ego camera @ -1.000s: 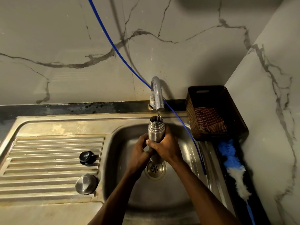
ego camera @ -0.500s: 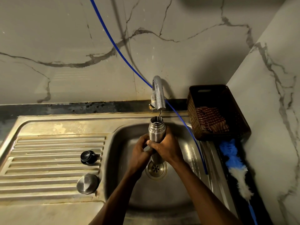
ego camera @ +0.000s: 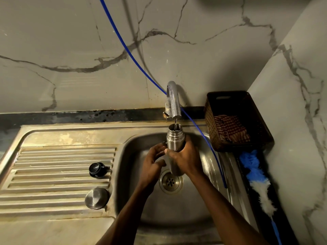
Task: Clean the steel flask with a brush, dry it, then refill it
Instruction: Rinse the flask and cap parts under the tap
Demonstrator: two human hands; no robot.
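The steel flask (ego camera: 174, 138) stands upright over the sink basin (ego camera: 177, 214), its open mouth right under the tap (ego camera: 173, 101). A thin stream of water runs into it. My right hand (ego camera: 186, 160) is wrapped around the flask's body from the right. My left hand (ego camera: 153, 163) is blurred beside the flask's left side, with its fingers loose and apart. The flask's black inner cap (ego camera: 97, 169) and steel lid (ego camera: 96, 198) lie on the ribbed drainboard (ego camera: 53, 174) to the left. No narrow bottle brush is in view.
A dark woven basket (ego camera: 260, 124) holding a striped cloth (ego camera: 230, 129) sits at the back right. A blue and white duster (ego camera: 256, 184) lies along the right wall. A blue hose (ego camera: 134, 55) runs down across the wall into the sink. The drain (ego camera: 170, 182) is below the flask.
My left hand has loosened its grip and drawn slightly left off the flask. The flask stays under the tap in my right hand.
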